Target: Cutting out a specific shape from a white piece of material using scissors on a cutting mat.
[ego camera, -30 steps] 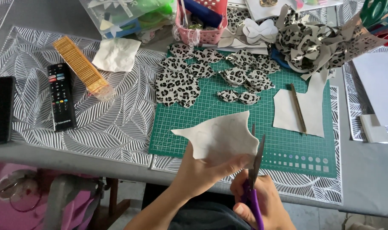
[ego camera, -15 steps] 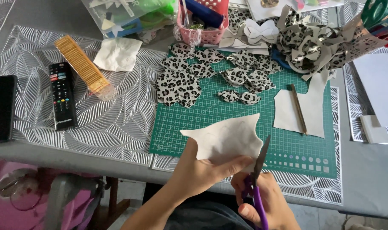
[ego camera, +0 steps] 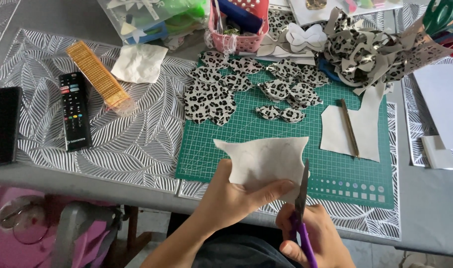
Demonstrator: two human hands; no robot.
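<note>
My left hand (ego camera: pixel 236 198) grips a pale, off-white piece of fabric (ego camera: pixel 264 160) by its lower edge, just above the near edge of a green cutting mat (ego camera: pixel 286 134). Faint traced outlines show on the fabric. My right hand (ego camera: pixel 316 238) holds purple-handled scissors (ego camera: pixel 301 208), their blades pointing up into the fabric's right edge. Several cut leopard-print fabric pieces (ego camera: pixel 211 97) lie on the far part of the mat. A pencil (ego camera: pixel 349 126) rests on another pale fabric sheet (ego camera: pixel 353 126) to the right.
A black remote (ego camera: pixel 75 110), a long yellow packet (ego camera: pixel 100 77) and a white scrap (ego camera: pixel 139 63) lie on the left. A pink basket (ego camera: pixel 239 30) and a heap of leopard offcuts (ego camera: pixel 365 49) stand at the back. A dark device (ego camera: pixel 2 124) sits far left.
The pale fabric has turned and shifted to the right in my left hand. The scissors have moved up along its right edge.
</note>
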